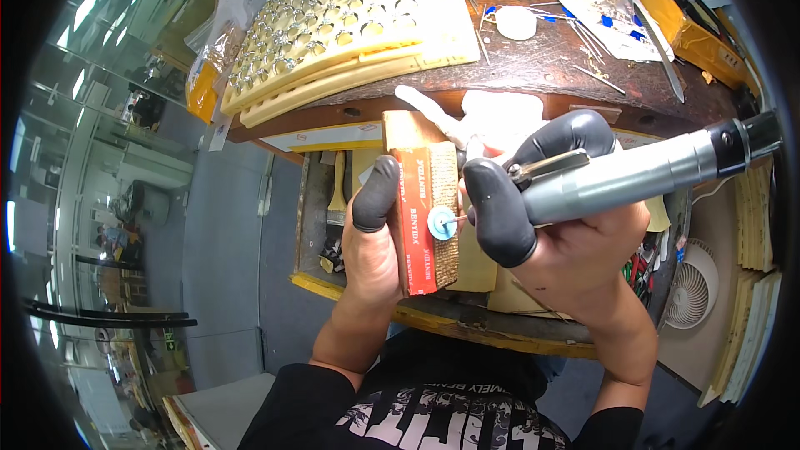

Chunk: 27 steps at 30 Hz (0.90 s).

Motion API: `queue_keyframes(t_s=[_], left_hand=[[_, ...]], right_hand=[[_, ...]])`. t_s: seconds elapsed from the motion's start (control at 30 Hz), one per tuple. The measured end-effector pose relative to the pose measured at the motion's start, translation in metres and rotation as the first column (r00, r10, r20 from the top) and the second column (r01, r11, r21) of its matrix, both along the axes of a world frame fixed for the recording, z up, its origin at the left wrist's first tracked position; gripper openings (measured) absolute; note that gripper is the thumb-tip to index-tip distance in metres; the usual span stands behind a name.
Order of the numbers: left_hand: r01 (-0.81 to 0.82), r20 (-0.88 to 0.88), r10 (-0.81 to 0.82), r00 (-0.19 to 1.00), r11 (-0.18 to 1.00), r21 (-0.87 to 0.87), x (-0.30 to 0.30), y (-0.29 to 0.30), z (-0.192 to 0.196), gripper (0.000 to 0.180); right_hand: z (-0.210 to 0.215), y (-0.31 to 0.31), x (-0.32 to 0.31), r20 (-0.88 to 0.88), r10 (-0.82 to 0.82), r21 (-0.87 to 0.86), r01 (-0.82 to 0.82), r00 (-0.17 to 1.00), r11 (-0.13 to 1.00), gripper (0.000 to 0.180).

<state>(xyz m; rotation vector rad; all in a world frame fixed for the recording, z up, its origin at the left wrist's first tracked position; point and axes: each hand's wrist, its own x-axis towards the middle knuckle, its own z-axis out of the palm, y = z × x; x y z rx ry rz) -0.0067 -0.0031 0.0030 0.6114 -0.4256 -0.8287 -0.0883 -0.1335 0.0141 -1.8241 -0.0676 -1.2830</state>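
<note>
My left hand (372, 242), with a black cover on its thumb, is wrapped round an upright rectangular block (418, 200). The block has a red printed face and a rough brown side. In my right hand (575, 254) is a grey rotary handpiece (633, 179), held like a pen, with black covers on thumb and forefinger. A thin shaft leads from its tip to a small light-blue disc (442, 222). That disc lies against the block where the red face meets the rough side; whether it is spinning I cannot tell.
Stacked cream trays (358, 58) of silver rings stand at the back left. The wooden bench (567, 58) carries a white round piece (516, 23), thin metal bits and a pointed blade (664, 62). Below is an open drawer (467, 329); a fan (693, 283) stands right.
</note>
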Motion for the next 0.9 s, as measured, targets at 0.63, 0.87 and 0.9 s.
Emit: queue_keyframes(t_s=[0.63, 0.87, 0.9], left_hand=[[-0.135, 0.109, 0.119, 0.987, 0.979, 0.153, -0.0019, 0.0021, -0.0021, 0.039], [-0.122, 0.100, 0.108, 0.989, 0.982, 0.143, -0.0009, 0.0022, -0.0031, 0.041], [-0.122, 0.101, 0.108, 0.989, 0.982, 0.143, -0.0010, 0.0025, -0.0037, 0.041]], right_hand=[[-0.0014, -0.0022, -0.0035, -0.052, -0.027, -0.085, 0.023, 0.998, 0.996, 0.008], [-0.0001, 0.0006, -0.0047, -0.102, -0.044, -0.046, 0.040, 0.994, 0.998, 0.009], [-0.0005, -0.0006, -0.0047, -0.101, -0.044, -0.046, 0.040, 0.994, 0.998, 0.009]])
